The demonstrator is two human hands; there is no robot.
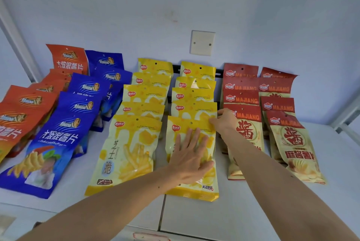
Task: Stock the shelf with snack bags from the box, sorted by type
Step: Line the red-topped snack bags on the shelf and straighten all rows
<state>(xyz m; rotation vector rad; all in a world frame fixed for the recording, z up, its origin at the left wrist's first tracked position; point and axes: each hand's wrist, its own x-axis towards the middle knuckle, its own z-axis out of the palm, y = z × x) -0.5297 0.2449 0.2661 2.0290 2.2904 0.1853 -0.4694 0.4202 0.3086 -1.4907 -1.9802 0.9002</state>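
Snack bags lie in sorted rows on the white shelf [194, 221]: orange bags [27, 104] at far left, blue bags [64, 139] beside them, two rows of yellow bags in the middle, red-topped bags [288, 143] at right. My left hand [191, 155] presses flat, fingers spread, on the front yellow bag [191, 190] of the right yellow row. At that bag's upper right corner, my right hand [224, 121] pinches its top edge. The left yellow row ends in another front bag [126, 153].
A pale wall with a blank switch plate [202, 43] rises behind the shelf. A black bracket [176, 68] shows between the yellow rows at the back. A shelf frame post [348, 116] stands at the right edge. No box is in view.
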